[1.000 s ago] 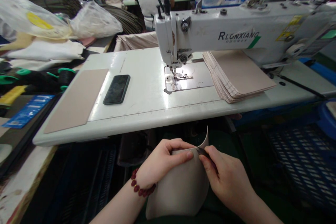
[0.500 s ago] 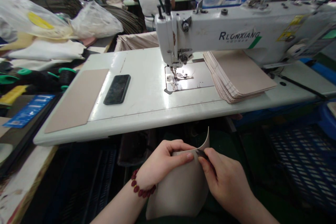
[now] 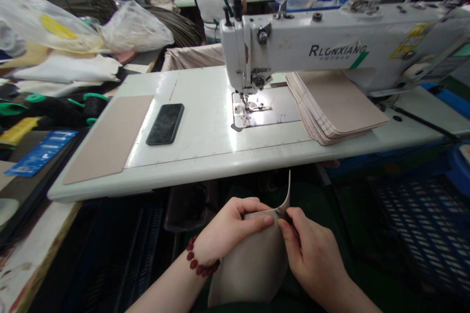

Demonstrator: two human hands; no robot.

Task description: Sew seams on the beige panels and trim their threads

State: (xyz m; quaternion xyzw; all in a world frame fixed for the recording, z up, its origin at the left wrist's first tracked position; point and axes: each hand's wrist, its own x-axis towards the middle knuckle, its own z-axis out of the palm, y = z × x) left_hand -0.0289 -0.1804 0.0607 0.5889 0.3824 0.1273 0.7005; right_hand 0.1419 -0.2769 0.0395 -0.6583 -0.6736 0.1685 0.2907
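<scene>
Below the table's front edge, my left hand [image 3: 233, 227] and my right hand [image 3: 314, 252] hold a curved beige sheet [image 3: 249, 266] of leather-like material. My left fingers press on its upper edge, and a red bead bracelet [image 3: 201, 263] circles that wrist. My right thumb and fingers pinch the sheet's top right corner, which bends upward. A small dark tool showed there earlier; now my fingers mostly hide it. Neither hand touches the sewing machine.
A white RLONXIANG sewing machine [image 3: 330, 46] stands on a white table [image 3: 205, 161], beside a stack of beige panels [image 3: 336, 105]. A single beige panel [image 3: 110, 139] and a black phone [image 3: 165, 124] lie left. A blue crate [image 3: 426, 230] stands lower right.
The sheet's top right corner now stands narrower and more curled. My right fingers have closed over the dark tool, hiding most of it. My hands have shifted only slightly.
</scene>
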